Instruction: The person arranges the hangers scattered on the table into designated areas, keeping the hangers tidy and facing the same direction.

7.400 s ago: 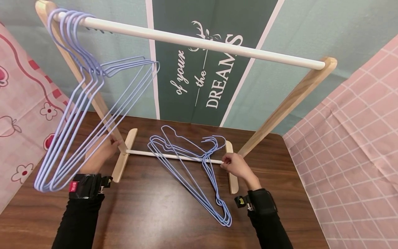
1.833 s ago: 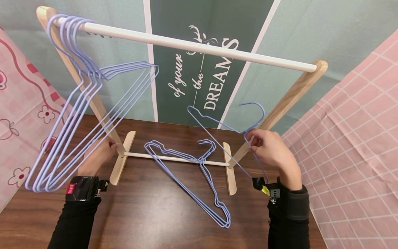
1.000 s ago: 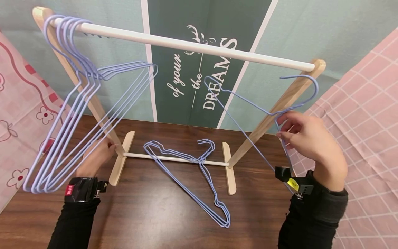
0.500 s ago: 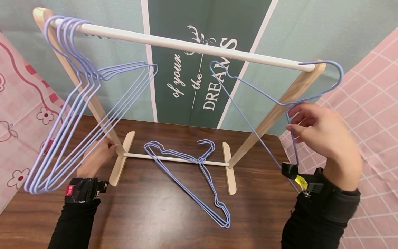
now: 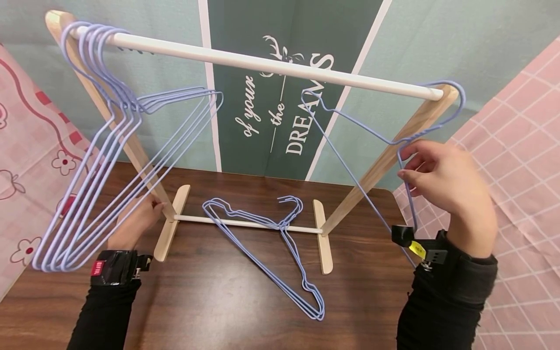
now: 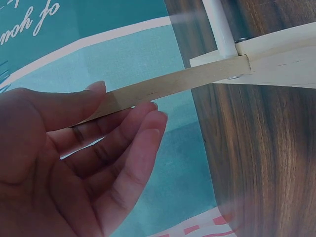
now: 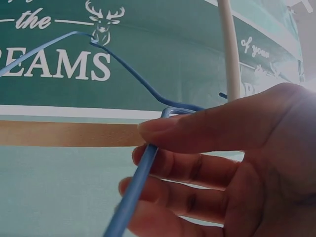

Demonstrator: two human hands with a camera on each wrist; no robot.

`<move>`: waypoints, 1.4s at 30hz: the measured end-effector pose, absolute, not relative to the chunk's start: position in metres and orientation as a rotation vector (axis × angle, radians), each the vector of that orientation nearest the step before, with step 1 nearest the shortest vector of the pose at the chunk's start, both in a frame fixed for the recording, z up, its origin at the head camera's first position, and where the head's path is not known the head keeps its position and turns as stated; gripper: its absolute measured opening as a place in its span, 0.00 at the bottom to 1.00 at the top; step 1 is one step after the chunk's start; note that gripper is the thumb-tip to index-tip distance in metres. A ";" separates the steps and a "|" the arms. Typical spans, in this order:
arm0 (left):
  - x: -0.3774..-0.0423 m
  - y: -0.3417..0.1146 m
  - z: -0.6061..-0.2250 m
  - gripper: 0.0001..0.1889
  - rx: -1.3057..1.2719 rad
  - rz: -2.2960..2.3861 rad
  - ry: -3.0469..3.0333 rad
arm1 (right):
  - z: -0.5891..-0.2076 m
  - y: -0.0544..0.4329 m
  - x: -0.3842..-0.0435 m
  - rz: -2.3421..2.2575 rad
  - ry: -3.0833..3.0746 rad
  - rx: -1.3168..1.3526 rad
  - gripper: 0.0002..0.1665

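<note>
My right hand [image 5: 450, 175] pinches a light-blue wire hanger [image 7: 131, 197] just below its twisted neck, thumb against fingers. Its hook [image 5: 463, 99] is at the right end of the white top rail [image 5: 262, 63] of a small clothes rack, with the hook's tip behind the rail in the head view. Low on the rack's left wooden post [image 6: 173, 84], my left hand [image 5: 135, 218] grips with thumb and fingers on either side. Several blue hangers [image 5: 131, 104] hang bunched at the left end of the top rail and partly cover that hand in the head view.
A small stack of blue hangers [image 5: 284, 226] lies across the lower white rail [image 5: 188, 218] and the dark wooden table [image 5: 210, 301]. The rack's right post [image 5: 372, 177] slants up beside the held hanger. Patterned cloths enclose the back and both sides.
My right hand has gone from the lower rail, taken a hanger off the stack and raised it to the rail's right end. Lately it shifted slightly left. My left hand stays put.
</note>
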State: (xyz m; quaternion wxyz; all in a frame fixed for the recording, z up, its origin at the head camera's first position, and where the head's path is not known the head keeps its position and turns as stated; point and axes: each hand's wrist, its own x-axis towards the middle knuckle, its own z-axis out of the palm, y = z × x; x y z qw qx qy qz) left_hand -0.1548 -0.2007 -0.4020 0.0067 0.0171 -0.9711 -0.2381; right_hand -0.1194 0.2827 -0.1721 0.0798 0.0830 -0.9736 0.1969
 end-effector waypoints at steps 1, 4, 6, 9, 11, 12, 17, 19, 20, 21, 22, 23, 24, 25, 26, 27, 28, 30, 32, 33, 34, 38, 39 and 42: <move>-0.155 -0.201 -0.402 0.13 0.052 -0.739 -3.043 | -0.173 0.283 -0.120 0.577 -2.913 0.244 0.11; -0.154 -0.201 -0.401 0.13 0.039 -0.738 -3.037 | -0.175 0.283 -0.121 0.564 -2.914 0.225 0.11; -0.153 -0.201 -0.400 0.13 0.034 -0.734 -3.035 | -0.176 0.283 -0.122 0.563 -2.918 0.216 0.11; -0.152 -0.200 -0.399 0.13 0.009 -0.738 -3.004 | -0.178 0.284 -0.123 0.565 -2.922 0.209 0.11; -0.152 -0.200 -0.400 0.13 -0.005 -0.737 -2.990 | -0.179 0.285 -0.123 0.559 -2.921 0.206 0.11; -0.152 -0.200 -0.400 0.13 -0.011 -0.745 -2.982 | -0.179 0.285 -0.123 0.557 -2.919 0.203 0.11; -0.153 -0.199 -0.403 0.12 -0.020 -0.768 -2.956 | -0.181 0.287 -0.123 0.554 -2.890 0.205 0.09; -0.154 -0.200 -0.403 0.11 -0.007 -0.765 -2.965 | -0.181 0.287 -0.123 0.556 -2.882 0.205 0.09; -0.154 -0.200 -0.403 0.12 0.010 -0.754 -2.974 | -0.182 0.287 -0.123 0.561 -2.880 0.202 0.09; -0.154 -0.200 -0.403 0.12 0.019 -0.757 -2.987 | -0.182 0.287 -0.123 0.564 -2.878 0.200 0.09; -0.155 -0.200 -0.403 0.11 0.024 -0.746 -2.997 | -0.182 0.287 -0.123 0.567 -2.877 0.196 0.09; -0.155 -0.201 -0.403 0.11 0.022 -0.739 -3.001 | -0.182 0.286 -0.123 0.572 -2.876 0.193 0.10; -0.155 -0.201 -0.403 0.11 0.016 -0.736 -3.000 | -0.182 0.286 -0.123 0.578 -2.875 0.189 0.10; -0.155 -0.202 -0.402 0.11 0.011 -0.732 -3.000 | -0.183 0.286 -0.123 0.584 -2.874 0.188 0.10; -0.155 -0.202 -0.402 0.11 0.004 -0.730 -2.995 | -0.183 0.286 -0.122 0.586 -2.872 0.186 0.10; -0.154 -0.202 -0.402 0.11 -0.003 -0.728 -2.988 | -0.183 0.286 -0.122 0.589 -2.870 0.186 0.10; -0.154 -0.202 -0.401 0.11 -0.014 -0.729 -2.982 | -0.183 0.286 -0.122 0.592 -2.869 0.185 0.11; -0.154 -0.202 -0.400 0.12 -0.017 -0.730 -2.982 | -0.183 0.286 -0.122 0.594 -2.866 0.186 0.11; -0.154 -0.201 -0.399 0.13 -0.012 -0.739 -2.998 | -0.183 0.286 -0.122 0.598 -2.862 0.182 0.11; -0.154 -0.201 -0.398 0.13 -0.006 -0.747 -3.011 | -0.183 0.286 -0.122 0.603 -2.860 0.177 0.12; -0.154 -0.201 -0.398 0.14 -0.004 -0.754 -3.021 | -0.183 0.286 -0.122 0.611 -2.857 0.171 0.12; -0.154 -0.200 -0.398 0.14 0.002 -0.756 -3.011 | -0.183 0.286 -0.120 0.644 -2.840 0.148 0.12; -0.154 -0.200 -0.399 0.13 0.000 -0.751 -3.000 | -0.183 0.286 -0.119 0.645 -2.831 0.151 0.12; -0.154 -0.201 -0.402 0.12 0.001 -0.726 -2.959 | -0.183 0.284 -0.115 0.623 -2.798 0.159 0.11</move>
